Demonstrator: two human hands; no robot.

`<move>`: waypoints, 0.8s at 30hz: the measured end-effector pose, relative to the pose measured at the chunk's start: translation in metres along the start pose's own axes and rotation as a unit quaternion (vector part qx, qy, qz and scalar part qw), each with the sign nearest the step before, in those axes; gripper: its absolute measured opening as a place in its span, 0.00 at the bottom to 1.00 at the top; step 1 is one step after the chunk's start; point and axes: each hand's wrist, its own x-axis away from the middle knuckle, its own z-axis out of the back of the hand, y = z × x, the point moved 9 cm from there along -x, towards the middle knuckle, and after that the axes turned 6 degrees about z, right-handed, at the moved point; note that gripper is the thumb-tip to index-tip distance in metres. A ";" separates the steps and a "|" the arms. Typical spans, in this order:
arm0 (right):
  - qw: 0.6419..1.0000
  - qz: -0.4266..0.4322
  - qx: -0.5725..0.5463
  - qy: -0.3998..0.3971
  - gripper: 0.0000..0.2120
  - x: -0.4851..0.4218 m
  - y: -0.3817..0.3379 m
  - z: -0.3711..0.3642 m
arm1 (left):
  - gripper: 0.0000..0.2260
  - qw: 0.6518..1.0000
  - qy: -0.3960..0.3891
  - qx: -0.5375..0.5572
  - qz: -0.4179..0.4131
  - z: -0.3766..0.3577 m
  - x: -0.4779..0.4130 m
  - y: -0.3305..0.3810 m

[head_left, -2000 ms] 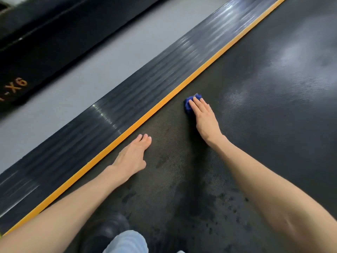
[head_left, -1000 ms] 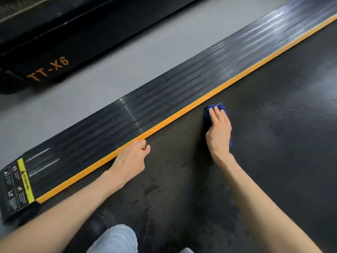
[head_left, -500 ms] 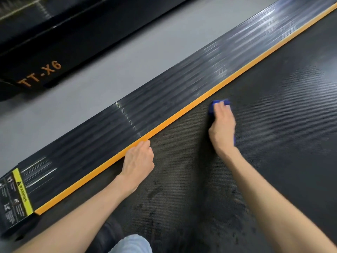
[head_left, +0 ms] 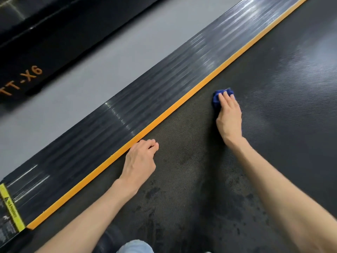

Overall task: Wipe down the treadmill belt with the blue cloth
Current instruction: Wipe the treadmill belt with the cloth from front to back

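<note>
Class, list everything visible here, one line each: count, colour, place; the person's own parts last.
treadmill belt: one, black, right and bottom of view
blue cloth: one, blue, on the belt under the right hand's fingers
orange strip: one, orange, along the belt's left edge
side rail: one, dark, ribbed, left of the strip
warning label: one, yellow and black, rail's near end
floor: one, grey, beyond the rail
neighbouring machine: one, black, orange lettering, top left
knee: one, light-blue denim, bottom edge
left hand: one, fingers curled, on the belt beside the strip
right hand: one, fingers straight, pressing the cloth
</note>
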 end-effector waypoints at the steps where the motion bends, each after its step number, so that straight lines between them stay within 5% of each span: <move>1: 1.000 0.002 -0.011 0.004 0.27 0.009 -0.017 -0.005 | 0.21 1.000 -0.004 -0.009 -0.004 -0.004 0.002 0.002; 5: 0.960 0.244 -0.050 -0.124 0.28 0.105 -0.120 -0.047 | 0.22 0.999 -0.026 -0.046 -0.006 -0.006 0.002 0.010; 8: 0.902 0.390 -0.045 -0.179 0.29 0.108 -0.111 -0.044 | 0.24 0.997 -0.041 -0.060 -0.006 -0.007 0.005 0.013; 10: 0.936 0.319 -0.025 -0.150 0.28 0.054 -0.062 -0.028 | 0.26 0.997 -0.045 -0.057 -0.005 -0.008 0.005 0.012; 12: 0.986 0.137 0.003 -0.099 0.30 0.001 0.002 0.001 | 0.26 0.997 -0.052 -0.056 0.005 -0.009 0.005 0.010; 15: 0.998 -0.021 0.025 -0.048 0.29 -0.006 0.014 0.013 | 0.24 0.996 -0.063 -0.056 0.009 -0.008 0.005 0.011; 17: 0.998 0.027 -0.003 -0.053 0.31 0.021 -0.040 -0.003 | 0.18 0.996 -0.062 -0.056 0.016 -0.007 0.002 0.011; 20: 0.961 0.239 -0.046 -0.131 0.31 0.101 -0.132 -0.040 | 0.12 0.997 -0.048 -0.064 0.019 -0.004 -0.003 0.010; 24: 0.913 0.362 -0.013 -0.188 0.26 0.125 -0.117 -0.038 | 0.14 0.997 -0.045 -0.060 0.016 -0.004 -0.001 0.008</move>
